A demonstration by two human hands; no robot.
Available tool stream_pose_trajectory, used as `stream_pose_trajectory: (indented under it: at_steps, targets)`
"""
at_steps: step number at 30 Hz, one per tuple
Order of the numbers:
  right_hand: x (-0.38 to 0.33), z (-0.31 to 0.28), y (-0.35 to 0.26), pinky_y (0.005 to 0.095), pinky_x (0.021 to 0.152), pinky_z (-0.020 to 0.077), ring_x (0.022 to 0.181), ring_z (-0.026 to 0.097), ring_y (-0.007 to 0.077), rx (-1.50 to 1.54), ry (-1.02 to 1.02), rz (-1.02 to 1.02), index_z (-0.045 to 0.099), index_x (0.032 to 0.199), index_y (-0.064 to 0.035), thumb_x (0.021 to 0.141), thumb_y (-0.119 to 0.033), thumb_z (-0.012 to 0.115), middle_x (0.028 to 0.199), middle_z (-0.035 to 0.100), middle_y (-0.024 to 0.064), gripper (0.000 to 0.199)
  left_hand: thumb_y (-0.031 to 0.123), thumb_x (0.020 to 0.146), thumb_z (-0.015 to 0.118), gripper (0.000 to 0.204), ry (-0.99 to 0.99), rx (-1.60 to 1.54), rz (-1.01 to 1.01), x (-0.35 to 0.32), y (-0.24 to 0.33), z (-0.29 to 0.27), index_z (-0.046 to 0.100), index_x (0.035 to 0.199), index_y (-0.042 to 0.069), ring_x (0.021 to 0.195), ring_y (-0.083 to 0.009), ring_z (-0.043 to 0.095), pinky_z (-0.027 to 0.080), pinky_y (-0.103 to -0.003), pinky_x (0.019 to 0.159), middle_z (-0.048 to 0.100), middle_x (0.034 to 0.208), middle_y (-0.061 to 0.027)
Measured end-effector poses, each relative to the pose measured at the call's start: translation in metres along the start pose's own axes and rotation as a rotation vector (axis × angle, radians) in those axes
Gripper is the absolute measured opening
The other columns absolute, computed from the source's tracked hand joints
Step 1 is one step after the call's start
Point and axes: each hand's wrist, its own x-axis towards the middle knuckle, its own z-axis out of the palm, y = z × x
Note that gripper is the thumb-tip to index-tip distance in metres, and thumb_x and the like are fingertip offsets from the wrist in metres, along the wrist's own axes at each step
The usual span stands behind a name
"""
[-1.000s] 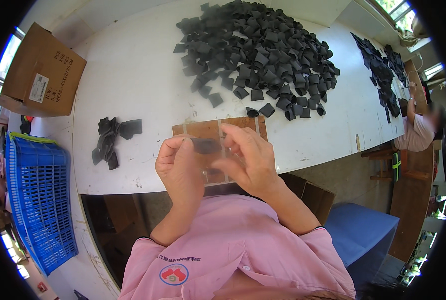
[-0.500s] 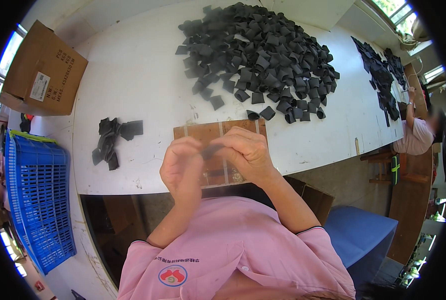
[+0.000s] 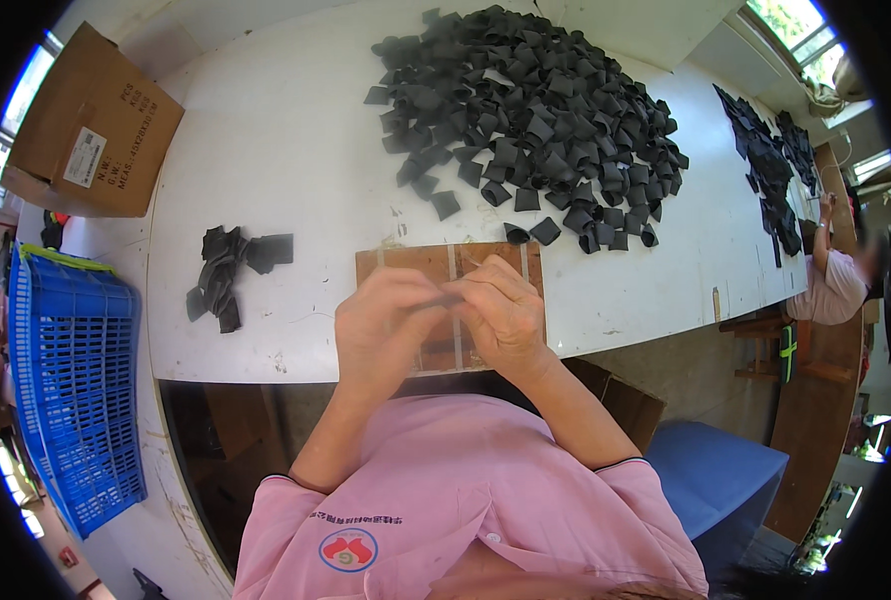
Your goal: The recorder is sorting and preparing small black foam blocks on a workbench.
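My left hand [image 3: 381,322] and my right hand [image 3: 506,315] meet fingertip to fingertip above a brown board [image 3: 436,262] with pale strips across it. Pinched between them is a small black fabric piece [image 3: 450,300], mostly covered by my fingers; motion blurs the left hand. A loose bunch of flat black fabric pieces [image 3: 224,275] lies left of the board. Beyond my hands spreads a large pile of short black fabric tubes [image 3: 556,130], a few lying apart at its near edge.
A cardboard box [image 3: 96,130] stands at the far left of the white table [image 3: 266,190], with a blue plastic basket [image 3: 76,390] nearer on that side. More black fabric [image 3: 761,160] lies at the far right, by a seated person [image 3: 831,280]. A blue-covered seat [image 3: 711,475] is at my right.
My hands have drawn closer together, and less of the black piece shows between them. The view has shifted slightly; the pile and the bunch look the same.
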Motion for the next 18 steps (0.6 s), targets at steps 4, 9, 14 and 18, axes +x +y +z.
stream_pose_trajectory:
  at_steps: [4, 9, 14, 18]
  targets:
    - [-0.001, 0.002, -0.002, 0.0296, 0.048, 0.0394, 0.058, 0.05, 0.0231, -0.1, 0.036, -0.045, 0.059, 0.079, 0.0027, 0.06, 0.0, 0.066, 0.069, 0.055, 0.0093, 0.02, 0.004, 0.076, 0.061, 0.008, -0.109, 0.249, -0.006, -0.001, -0.006, -0.006, 0.06, 0.083, 0.0, 0.062, -0.0096, 0.054, 0.041, -0.021, 0.054, 0.058, 0.07, -0.0055]
    - [-0.003, 0.008, -0.005, 0.0297, 0.048, 0.0381, 0.056, 0.049, 0.0232, -0.168, 0.086, -0.068, 0.059, 0.078, 0.0021, 0.063, -0.002, 0.066, 0.067, 0.055, 0.0089, 0.016, 0.007, 0.08, 0.057, 0.007, -0.021, 0.305, 0.028, -0.008, -0.013, 0.004, 0.054, 0.079, 0.001, 0.048, -0.0147, 0.053, 0.041, -0.024, 0.045, 0.054, 0.058, -0.0064]
    - [0.008, -0.007, 0.0, 0.0278, 0.048, 0.037, 0.056, 0.049, 0.0199, 0.002, -0.085, 0.104, 0.057, 0.073, 0.0008, 0.069, 0.0, 0.061, 0.066, 0.054, 0.0096, 0.005, 0.008, 0.079, 0.057, 0.011, 0.332, 0.465, 0.001, -0.006, -0.06, -0.02, 0.053, 0.086, 0.0, 0.061, -0.0218, 0.054, 0.043, -0.029, 0.053, 0.055, 0.069, -0.0108]
    - [0.049, -0.034, 0.008, 0.0189, 0.047, 0.0348, 0.053, 0.043, 0.0049, 0.483, 0.248, 0.678, 0.057, 0.084, 0.0013, 0.086, -0.016, 0.044, 0.065, 0.054, 0.0013, 0.022, 0.01, 0.074, 0.059, 0.019, 0.554, 1.226, -0.067, 0.015, -0.131, -0.09, 0.053, 0.087, -0.003, 0.078, -0.0283, 0.051, 0.043, -0.037, 0.064, 0.051, 0.084, -0.015]
